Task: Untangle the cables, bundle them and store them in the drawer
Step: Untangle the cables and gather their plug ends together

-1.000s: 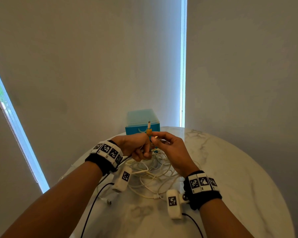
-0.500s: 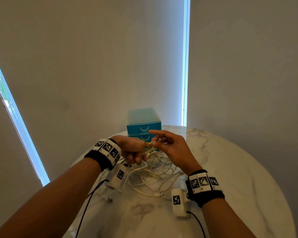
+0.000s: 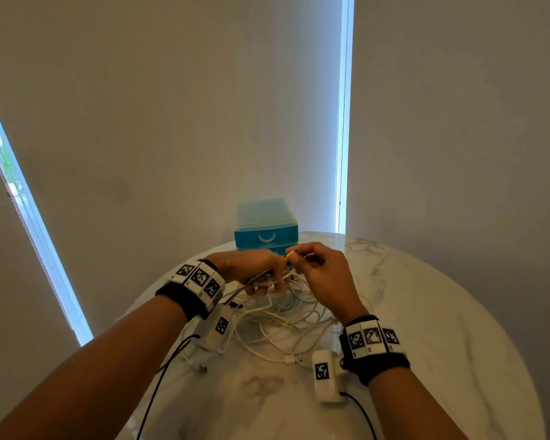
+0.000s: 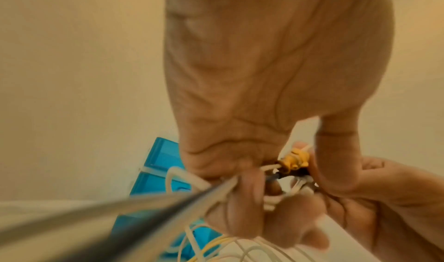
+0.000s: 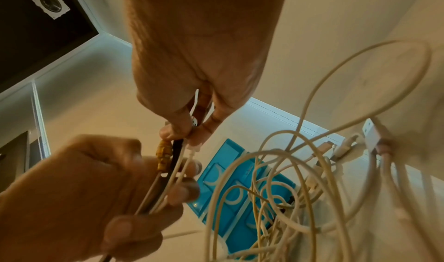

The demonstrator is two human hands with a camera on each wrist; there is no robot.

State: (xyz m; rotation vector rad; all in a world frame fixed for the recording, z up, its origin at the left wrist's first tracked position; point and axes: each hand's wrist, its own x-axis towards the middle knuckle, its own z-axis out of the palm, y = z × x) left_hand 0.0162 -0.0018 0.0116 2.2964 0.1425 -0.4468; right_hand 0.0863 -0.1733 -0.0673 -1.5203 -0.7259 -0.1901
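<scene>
While a bunch of thin, round cables [image 5: 165, 178] is gripped in the curled left hand [image 3: 248, 271], their yellow-capped ends [image 5: 163, 157], angled up and rightward, are pinched by the right hand [image 3: 324, 274]. Looped white strands lie tangled on the marble table [image 3: 426, 312], before the closed blue plastic drawer unit [image 3: 266, 230].

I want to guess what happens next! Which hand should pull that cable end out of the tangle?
Probably the right hand: its fingertips already pinch the cable ends by the yellow tie, while the left hand grips the gathered cables, steadying them.
</scene>
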